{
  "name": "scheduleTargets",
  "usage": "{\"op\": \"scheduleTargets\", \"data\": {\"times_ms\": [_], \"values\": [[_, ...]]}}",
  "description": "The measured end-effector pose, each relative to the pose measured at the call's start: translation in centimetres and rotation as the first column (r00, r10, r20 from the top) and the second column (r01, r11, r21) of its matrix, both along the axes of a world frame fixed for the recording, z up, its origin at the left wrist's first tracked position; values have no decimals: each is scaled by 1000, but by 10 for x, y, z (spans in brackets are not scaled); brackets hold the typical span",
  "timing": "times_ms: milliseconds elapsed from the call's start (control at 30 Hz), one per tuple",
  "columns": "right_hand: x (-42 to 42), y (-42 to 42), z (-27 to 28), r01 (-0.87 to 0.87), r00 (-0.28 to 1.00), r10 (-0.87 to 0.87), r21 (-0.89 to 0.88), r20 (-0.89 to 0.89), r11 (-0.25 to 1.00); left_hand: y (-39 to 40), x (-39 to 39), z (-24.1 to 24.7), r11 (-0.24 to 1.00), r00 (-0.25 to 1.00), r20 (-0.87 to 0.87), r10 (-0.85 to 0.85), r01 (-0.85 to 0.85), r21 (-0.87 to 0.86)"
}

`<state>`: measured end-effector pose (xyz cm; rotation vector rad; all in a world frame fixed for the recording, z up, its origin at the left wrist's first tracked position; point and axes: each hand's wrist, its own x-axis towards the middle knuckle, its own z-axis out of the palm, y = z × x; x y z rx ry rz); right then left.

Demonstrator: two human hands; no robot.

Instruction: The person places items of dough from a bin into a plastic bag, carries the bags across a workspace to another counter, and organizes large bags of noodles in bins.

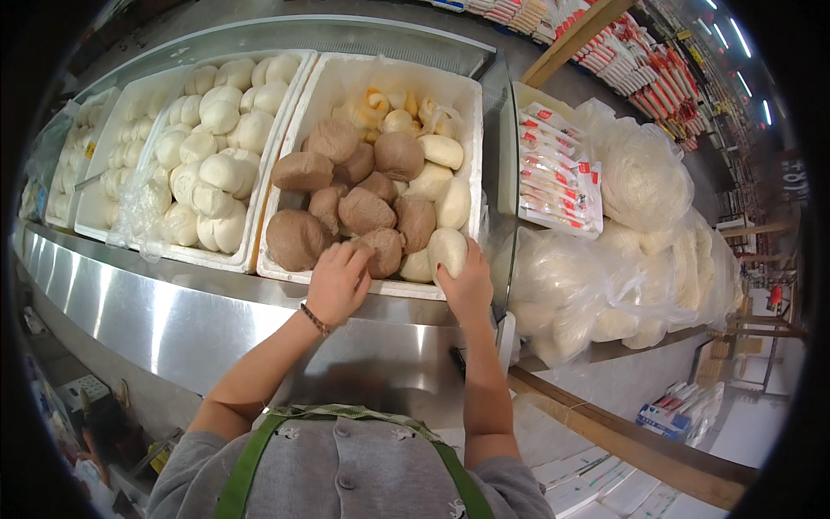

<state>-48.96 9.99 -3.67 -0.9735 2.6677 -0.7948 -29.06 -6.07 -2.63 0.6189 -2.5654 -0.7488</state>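
A white foam box in front of me holds brown steamed buns, heaped mostly in its left and middle part. Pale oval buns run down its right side, and twisted yellow-and-white rolls lie at the far end under clear plastic. My right hand grips a pale bun in the near right corner, thumb on its left. My left hand is over the near rim, fingers curled beside a small brown bun; whether they grip it is hidden.
To the left, more foam boxes hold white buns, with a crumpled plastic bag over one rim. A glass panel stands right of my box. Beyond it are bagged buns and a tray of red-and-white packets. A steel counter edge runs before me.
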Motion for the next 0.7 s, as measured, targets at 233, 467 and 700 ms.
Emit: {"op": "scheduleTargets", "data": {"times_ms": [233,467,700], "values": [[-29,-42,67,-318,910,247,-176,-334,932,-45,-43,-15,977,986,-21,165,-166,-130],[-97,-130,20,-581,648,581,175,-492,795,-22,4,-8,985,990,-63,125,-116,126],[-56,-134,2,-545,800,486,-87,-352,834,-8,91,7,904,903,-54,426,-426,14]]}}
